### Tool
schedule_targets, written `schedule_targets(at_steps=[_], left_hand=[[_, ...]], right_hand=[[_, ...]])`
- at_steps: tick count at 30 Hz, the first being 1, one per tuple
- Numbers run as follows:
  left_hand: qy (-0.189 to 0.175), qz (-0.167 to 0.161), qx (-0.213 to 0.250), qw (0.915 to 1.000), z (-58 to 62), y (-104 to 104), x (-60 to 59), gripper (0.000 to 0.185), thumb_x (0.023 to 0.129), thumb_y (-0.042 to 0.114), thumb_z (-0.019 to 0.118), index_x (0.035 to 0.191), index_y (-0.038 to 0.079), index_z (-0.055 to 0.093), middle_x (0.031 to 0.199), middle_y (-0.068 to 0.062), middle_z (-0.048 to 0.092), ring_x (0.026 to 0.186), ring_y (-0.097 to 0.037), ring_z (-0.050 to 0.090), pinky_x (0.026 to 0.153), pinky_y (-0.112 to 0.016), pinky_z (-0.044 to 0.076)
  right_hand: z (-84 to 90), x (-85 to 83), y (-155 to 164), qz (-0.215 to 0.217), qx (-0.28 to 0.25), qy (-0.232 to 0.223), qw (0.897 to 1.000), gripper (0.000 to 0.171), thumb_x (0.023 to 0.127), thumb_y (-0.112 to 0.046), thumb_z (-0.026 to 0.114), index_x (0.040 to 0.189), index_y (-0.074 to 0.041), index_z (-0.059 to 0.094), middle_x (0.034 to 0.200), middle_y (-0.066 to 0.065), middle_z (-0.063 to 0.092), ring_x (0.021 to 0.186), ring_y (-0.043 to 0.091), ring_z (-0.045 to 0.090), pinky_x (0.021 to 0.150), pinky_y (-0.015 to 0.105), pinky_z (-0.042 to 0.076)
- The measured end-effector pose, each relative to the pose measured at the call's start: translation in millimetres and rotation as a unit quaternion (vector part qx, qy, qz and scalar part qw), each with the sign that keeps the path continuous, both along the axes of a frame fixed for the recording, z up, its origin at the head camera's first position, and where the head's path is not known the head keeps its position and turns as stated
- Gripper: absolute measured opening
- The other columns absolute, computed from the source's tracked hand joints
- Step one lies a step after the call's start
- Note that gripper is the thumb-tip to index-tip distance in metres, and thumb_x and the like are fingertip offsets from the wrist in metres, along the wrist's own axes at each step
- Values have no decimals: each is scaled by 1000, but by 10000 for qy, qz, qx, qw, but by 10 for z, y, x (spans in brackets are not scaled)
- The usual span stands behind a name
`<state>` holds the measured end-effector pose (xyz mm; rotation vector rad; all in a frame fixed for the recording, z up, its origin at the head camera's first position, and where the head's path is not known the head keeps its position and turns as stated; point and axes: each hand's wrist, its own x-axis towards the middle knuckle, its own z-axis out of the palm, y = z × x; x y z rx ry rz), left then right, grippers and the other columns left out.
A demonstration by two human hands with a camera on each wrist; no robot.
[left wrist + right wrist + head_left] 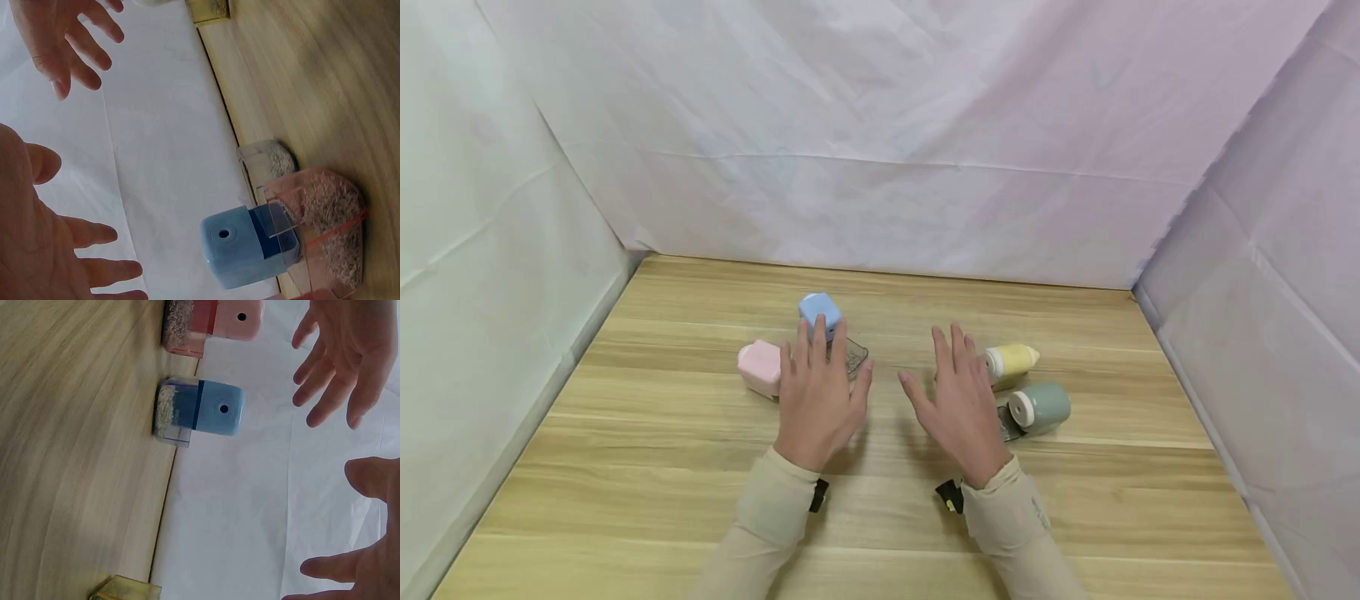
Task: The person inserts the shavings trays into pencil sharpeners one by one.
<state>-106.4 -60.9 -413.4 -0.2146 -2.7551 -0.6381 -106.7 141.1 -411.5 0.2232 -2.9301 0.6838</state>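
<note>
My left hand (820, 396) is held above the table with fingers spread and nothing in it. Beyond its fingertips stands a blue pencil sharpener (818, 308), and to its left a pink pencil sharpener (760, 367), partly covered by the hand. My right hand (961, 404) hovers likewise, fingers extended and thumb out, holding nothing. Just right of it lie a yellow pencil sharpener (1017, 360) and a green pencil sharpener (1047, 406). In the left wrist view, pencil shavings fill part of a see-through pink bin (331, 219) in front of the blue sharpener.
A clear shavings bin (855, 357) sits by the left fingers, and a dark see-through bin (1009, 423) beside the green sharpener. A yellow see-through bin (125, 589) shows in the right wrist view. White cloth (880, 208) walls the wooden table (880, 550) at back and sides.
</note>
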Motion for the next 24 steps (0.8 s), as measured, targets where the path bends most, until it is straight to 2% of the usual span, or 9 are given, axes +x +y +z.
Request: schedule_targets(at_steps=[9, 14, 19, 24], left_hand=[[-83, 31, 226, 9997, 100, -163, -59, 65, 114, 42, 42, 165, 1, 40, 171, -29, 35, 163, -50, 24, 130, -73, 18], [-156, 108, 322, 9993, 146, -295, -102, 65, 114, 41, 40, 165, 0, 38, 170, -30, 35, 162, -52, 24, 130, -73, 17], [-243, 173, 469, 9985, 166, -395, -154, 66, 115, 40, 40, 166, 0, 35, 171, -31, 33, 162, -52, 23, 130, -73, 15], [-383, 256, 485, 9978, 182, -449, -170, 67, 115, 42, 39, 168, 2, 32, 173, -30, 30, 164, -51, 19, 132, -71, 12]], right_hand=[[52, -48, -108, 212, -255, 255, 9991, 84, 106, -57, 60, 169, -7, 33, 177, 21, 27, 153, 48, 44, 118, 68, 44], [75, -73, -197, 308, -258, 343, 9986, 84, 103, -56, 65, 167, -10, 37, 173, 19, 36, 149, 47, 50, 116, 67, 47], [67, -73, -337, 614, -212, 363, 9972, 83, 102, -52, 70, 165, -7, 41, 165, 20, 47, 147, 42, 54, 115, 62, 50], [23, -47, -519, 953, 43, 130, 9954, 83, 100, -54, 71, 162, -6, 44, 156, 20, 58, 137, 40, 63, 105, 59, 58]])
